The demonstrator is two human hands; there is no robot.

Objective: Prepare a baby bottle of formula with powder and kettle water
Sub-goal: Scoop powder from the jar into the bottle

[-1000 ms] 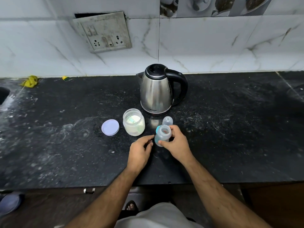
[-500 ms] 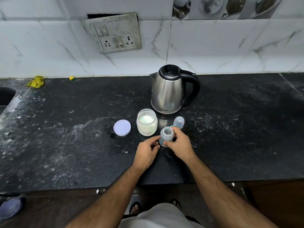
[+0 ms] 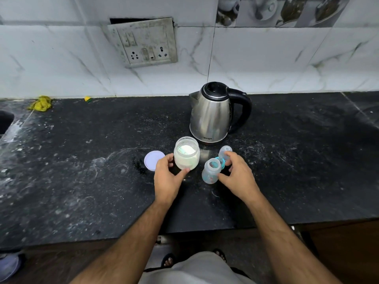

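Both hands have moved: the left hand (image 3: 167, 177) now cups the powder jar (image 3: 186, 153), while the right hand (image 3: 235, 173), fingers loose, has let go of the open bottle (image 3: 211, 171) beside it. Scooping comes next.

My right hand (image 3: 235, 173) covers most of the teal ring (image 3: 222, 161); I can't tell whether it touches the bottle (image 3: 211, 171).
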